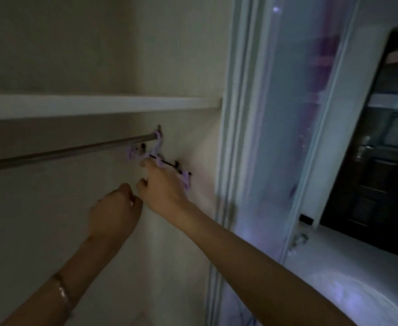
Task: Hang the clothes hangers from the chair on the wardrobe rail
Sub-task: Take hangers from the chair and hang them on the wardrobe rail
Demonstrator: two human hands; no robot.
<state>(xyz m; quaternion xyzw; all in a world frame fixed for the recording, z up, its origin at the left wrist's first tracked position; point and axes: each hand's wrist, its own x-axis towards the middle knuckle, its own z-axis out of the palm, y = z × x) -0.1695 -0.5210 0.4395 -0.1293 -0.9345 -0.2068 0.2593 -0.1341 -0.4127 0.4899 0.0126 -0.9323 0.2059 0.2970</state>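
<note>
Hangers are going onto the wardrobe rail [63, 150], and the one being dealt with now, a lilac plastic hanger [156, 143], sits at the rail's far right end with its hook over the bar, just beside the wardrobe's side wall [193, 142]. Blur makes it hard to tell whether one hanger or a small bunch is there. The right hand [164, 184] reaches up from the near right, and its fingers look curled round the hanger's sloping shoulder bar, which runs on past the knuckles toward the wall. That grip probably serves to steady the hanger and seat the hook squarely, since the end of the rail leaves little room to swing. The left hand [114, 212], with a bracelet [62, 292] on its wrist, hovers just beside the right with its fingers loosely curled; nothing shows in it, so it seems ready to help rather than carrying anything. A white shelf [99, 105] runs right above the rail, which would explain the low, sideways approach. A frosted sliding door [299, 137] stands to the right. The chair is out of view, so how many hangers remain cannot be judged.
</note>
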